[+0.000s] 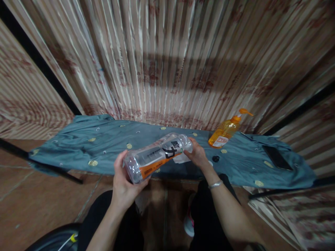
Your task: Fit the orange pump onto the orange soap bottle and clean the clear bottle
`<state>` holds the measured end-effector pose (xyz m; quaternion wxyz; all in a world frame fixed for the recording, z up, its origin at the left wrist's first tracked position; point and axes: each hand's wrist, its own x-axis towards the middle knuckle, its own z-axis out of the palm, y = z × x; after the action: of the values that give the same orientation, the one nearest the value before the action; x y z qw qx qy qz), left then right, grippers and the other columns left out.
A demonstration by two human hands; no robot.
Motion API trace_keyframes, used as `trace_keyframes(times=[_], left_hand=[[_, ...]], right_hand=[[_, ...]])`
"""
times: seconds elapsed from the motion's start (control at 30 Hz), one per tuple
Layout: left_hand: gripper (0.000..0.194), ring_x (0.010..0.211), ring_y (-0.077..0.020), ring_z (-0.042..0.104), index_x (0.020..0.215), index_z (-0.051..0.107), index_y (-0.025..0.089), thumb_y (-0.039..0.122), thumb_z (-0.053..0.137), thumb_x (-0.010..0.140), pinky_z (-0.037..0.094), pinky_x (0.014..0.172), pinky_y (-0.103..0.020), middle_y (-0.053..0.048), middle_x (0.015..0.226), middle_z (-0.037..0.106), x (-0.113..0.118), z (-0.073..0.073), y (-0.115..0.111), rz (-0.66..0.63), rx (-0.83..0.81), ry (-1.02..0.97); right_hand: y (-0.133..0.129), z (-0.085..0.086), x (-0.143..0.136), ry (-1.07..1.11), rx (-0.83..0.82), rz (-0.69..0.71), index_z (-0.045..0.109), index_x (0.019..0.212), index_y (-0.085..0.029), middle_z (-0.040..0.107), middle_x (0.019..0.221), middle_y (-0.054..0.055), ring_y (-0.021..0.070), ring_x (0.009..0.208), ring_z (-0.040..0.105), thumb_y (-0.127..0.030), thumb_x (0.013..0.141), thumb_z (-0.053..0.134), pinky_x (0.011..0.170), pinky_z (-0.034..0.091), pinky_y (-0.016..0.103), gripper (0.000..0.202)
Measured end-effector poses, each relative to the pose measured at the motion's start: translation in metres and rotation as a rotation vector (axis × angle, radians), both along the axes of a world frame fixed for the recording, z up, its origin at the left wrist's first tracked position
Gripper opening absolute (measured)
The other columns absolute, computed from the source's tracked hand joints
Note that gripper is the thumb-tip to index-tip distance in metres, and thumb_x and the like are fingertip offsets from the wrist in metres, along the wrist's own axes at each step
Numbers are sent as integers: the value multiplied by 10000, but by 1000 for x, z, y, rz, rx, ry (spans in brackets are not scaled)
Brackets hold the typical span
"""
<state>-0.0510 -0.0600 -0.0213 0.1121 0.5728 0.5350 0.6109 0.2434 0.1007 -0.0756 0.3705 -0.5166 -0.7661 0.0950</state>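
A clear plastic bottle [157,155] with a grey and orange label lies tilted in the air between my two hands, above the cloth-covered table. Its base is gripped by my left hand [127,184], thumb underneath and fingers round the far side. At the other end, my right hand [196,153] closes on the bottle's neck. Something white [182,158], perhaps paper or tissue, shows just below the neck, partly covered by the bottle. A small black round object [215,159] sits on the cloth close to my right wrist.
An orange pump bottle [224,133] stands at the back right of the table. A dark phone [276,157] lies near the right end. Teal patterned cloth [78,146] covers the table. Pleated curtains [162,69] hang behind it, with black metal poles [44,62] at the sides.
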Motion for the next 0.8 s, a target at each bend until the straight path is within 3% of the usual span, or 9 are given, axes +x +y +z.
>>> trace_keyframes(times=[0.2,0.4,0.67,0.8], left_hand=[[1028,1093,-275,687,1486,338,300,388,902,631,608,886,-430,-110,1338,549,-1,4,-1,-31,-78,-48],[1042,1132,-287,683,1518,316,274,381,875,645,603,900,-410,-130,1342,550,3,12,-2,-7,-106,-51],[1225,1227,-343,630,1573,277,235,561,910,576,537,1034,-501,-161,1391,528,0,10,-4,61,-114,14],[1121,1225,-347,625,1577,259,214,618,818,695,514,1051,-527,-171,1386,524,-4,5,-5,8,-93,31]], right_hand=[[0,1,-1,-1,-13,0,528,1351,-194,699,1317,158,324,1217,689,-231,785,705,1035,556,485,594],[-1,2,-1,12,-15,4,532,1345,-198,700,1315,153,324,1231,681,-250,782,716,1047,550,492,595],[-3,4,-3,0,-36,4,532,1348,-185,700,1311,165,336,1237,676,-247,779,712,1044,548,507,600],[-3,4,-3,-1,-46,-1,536,1346,-191,709,1301,154,327,1224,684,-247,776,710,1039,551,498,598]])
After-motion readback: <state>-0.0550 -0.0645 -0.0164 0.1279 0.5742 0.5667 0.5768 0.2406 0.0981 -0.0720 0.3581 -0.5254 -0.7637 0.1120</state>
